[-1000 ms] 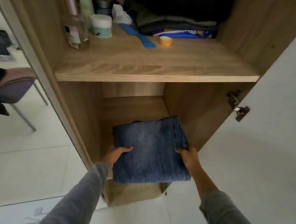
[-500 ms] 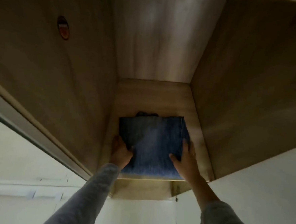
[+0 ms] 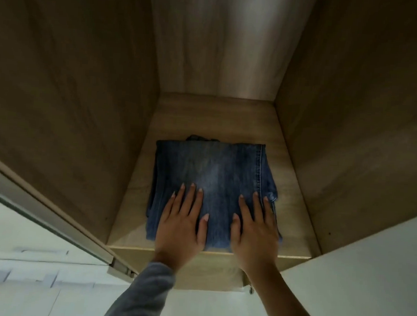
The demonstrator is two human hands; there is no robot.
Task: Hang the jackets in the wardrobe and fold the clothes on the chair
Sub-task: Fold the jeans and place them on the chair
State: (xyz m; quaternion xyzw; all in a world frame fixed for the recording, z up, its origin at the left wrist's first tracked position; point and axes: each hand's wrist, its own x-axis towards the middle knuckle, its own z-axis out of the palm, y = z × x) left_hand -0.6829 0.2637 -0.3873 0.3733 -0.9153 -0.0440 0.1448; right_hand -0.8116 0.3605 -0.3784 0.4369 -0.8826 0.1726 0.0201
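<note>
A pale door frame (image 3: 50, 223) runs diagonally along the far-left edge of the wardrobe (image 3: 71, 86), and the wardrobe's wooden side panel rises beside it.

The left hand (image 3: 180, 227) lies palm down on the near left part of the folded jeans (image 3: 216, 168). Its grip is open, with the fingers straight and spread flat on the denim, holding nothing.

The jeans lie on the wardrobe's lower shelf (image 3: 295, 213), roughly centred. Their near edge is close to the front lip, and they are clear of both side panels.

Handling, as a judgement: the denim is soft but fairly heavy for cloth, neither slippery nor fragile. The stack would likely sag and unfold if lifted by one corner. It is best taken at both side edges, with the fingers under the bottom layer.

Appearance: mid-blue, faded paler down the middle, folded to a near square, with a stitched seam along the right edge. A darker fold shows at the far edge. It is probably the waistband, though the dim light leaves that uncertain.

The right hand (image 3: 254, 232) lies on the near right part of the jeans. Its grip is also open, with the fingers straight and flat on the cloth. Further right stands a white door (image 3: 371, 280).
</note>
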